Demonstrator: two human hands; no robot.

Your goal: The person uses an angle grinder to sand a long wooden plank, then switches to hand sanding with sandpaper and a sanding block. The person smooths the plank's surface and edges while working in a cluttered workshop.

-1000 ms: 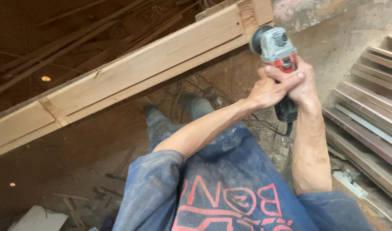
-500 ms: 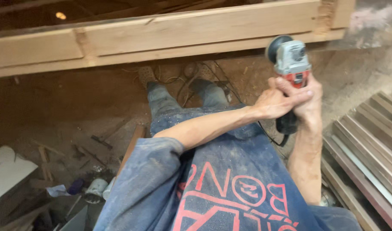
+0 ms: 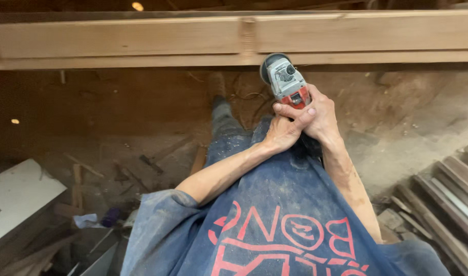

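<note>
head view, tool: grey-and-red handheld angle grinder [image 3: 286, 82], disc end just past the fingertips, at the lower edge of the long pale wooden beam [image 3: 142, 43]; likely held up there so the disc meets the wood.
head view, right hand [image 3: 323, 115]: fingers wrapped tight round the grinder body.
head view, left hand [image 3: 284, 130]: fingers closed over the right hand, steadying it.
head view, arms: both forearms extended forward, converging on the tool.
head view, below: dusty dirt floor [image 3: 116, 122], grey planks [image 3: 443, 194] right of the hands.
</note>
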